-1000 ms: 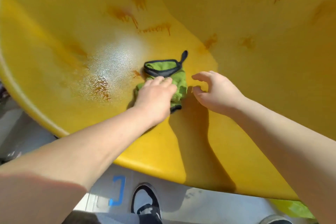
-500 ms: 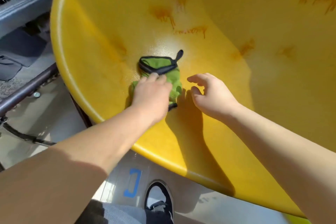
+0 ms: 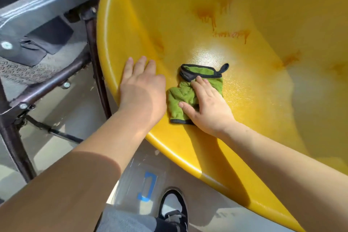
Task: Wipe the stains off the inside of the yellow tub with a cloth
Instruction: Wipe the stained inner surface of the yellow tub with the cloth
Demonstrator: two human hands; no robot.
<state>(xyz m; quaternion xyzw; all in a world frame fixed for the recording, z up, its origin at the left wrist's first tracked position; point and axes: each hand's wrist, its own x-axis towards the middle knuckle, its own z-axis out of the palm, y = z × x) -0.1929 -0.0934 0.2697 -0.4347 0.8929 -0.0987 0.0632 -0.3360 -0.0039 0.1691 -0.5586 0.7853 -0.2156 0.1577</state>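
The big yellow tub (image 3: 120, 30) fills the right and top of the view, tilted toward me. Orange-brown stains (image 3: 207, 15) run down its inner wall, with more stains (image 3: 291, 59) at the right. A green cloth (image 3: 178, 96) with a dark edge and a loop lies on the tub's inside near the front rim. My right hand (image 3: 207, 107) lies flat on the cloth, fingers spread, pressing it against the tub. My left hand (image 3: 143, 88) rests open on the tub's inner wall just left of the cloth, holding nothing.
A grey chair (image 3: 43, 13) with dark metal legs stands close against the tub's left side. Below the rim I see a pale floor with a blue tape mark (image 3: 147, 186) and my black-and-white shoe (image 3: 174, 209).
My left hand let go of the cloth and moved left onto the tub wall. My right hand moved onto the cloth. The view swung left, bringing the chair into sight.
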